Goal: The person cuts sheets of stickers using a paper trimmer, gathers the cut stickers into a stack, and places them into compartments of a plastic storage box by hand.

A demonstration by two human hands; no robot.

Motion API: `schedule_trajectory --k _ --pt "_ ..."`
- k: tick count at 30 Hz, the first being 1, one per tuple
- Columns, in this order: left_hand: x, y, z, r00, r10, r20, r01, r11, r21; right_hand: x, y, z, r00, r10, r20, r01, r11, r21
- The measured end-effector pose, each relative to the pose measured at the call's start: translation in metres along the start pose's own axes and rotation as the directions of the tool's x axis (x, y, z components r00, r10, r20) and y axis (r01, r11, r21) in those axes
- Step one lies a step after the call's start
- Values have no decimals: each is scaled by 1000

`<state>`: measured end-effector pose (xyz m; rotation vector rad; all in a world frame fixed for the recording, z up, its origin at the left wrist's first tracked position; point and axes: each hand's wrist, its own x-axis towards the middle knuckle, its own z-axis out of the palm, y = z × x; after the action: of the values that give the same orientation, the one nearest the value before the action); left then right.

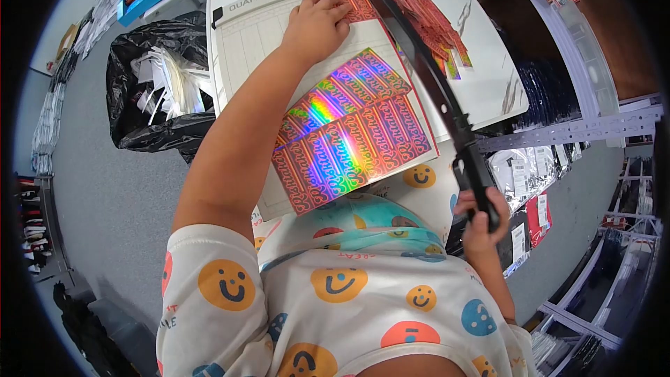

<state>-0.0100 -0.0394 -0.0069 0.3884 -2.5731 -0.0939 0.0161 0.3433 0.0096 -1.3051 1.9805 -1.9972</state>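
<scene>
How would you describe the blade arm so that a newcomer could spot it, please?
On the marble-patterned table rests the QUAFF paper trimmer. Its blade arm is the long bar at the right, gripped by the right hand; it is black, unlike the shiny holographic sheets.

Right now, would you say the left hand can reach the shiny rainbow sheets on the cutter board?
Probably yes: the left hand rests just beyond them on the cutter board, the rainbow sheets lie mostly uncovered, and the cutter arm stands off to their right.
</scene>
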Motion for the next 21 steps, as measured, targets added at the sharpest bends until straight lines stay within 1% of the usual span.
schedule_trajectory --k 1,3,4,5,7,9,13,14,17,20,21 --pt "2 1 -1 1000 2 -2 -2 1000 -6 -8 12 0 999 22 34 -22 1000 -13" --pt "7 4 -5 1000 -23 -4 23 1000 -4 -10 11 -2 999 2 46 0 998 -55" --pt "2 4 -7 999 -36 18 36 999 -2 -4 4 0 999 35 9 -35 999 22" --pt "-3 3 -8 998 -59 20 60 998 -31 4 -10 2 998 54 -44 -52 998 38" --pt "3 4 -9 996 -91 -2 90 992 -89 39 -54 4 983 168 -72 -168 986 13" --pt "5 6 -10 996 -91 22 92 993 -72 65 -85 9 964 238 -116 -242 970 -18" --pt "13 15 -12 991 -118 55 120 992 -31 79 -97 12 962 231 -146 -242 968 -64" --pt "14 15 -9 992 -121 45 122 992 -26 78 -95 15 959 220 -181 -237 968 -79" --pt "17 10 3 993 -107 43 107 994 -11 74 -89 13 966 198 -166 -215 972 -93" --pt "17 8 6 996 -71 52 70 997 12 68 -85 13 962 217 -164 -235 967 -100" --pt "16 8 7 997 -64 50 63 998 25 66 -83 13 969 190 -157 -209 972 -111"
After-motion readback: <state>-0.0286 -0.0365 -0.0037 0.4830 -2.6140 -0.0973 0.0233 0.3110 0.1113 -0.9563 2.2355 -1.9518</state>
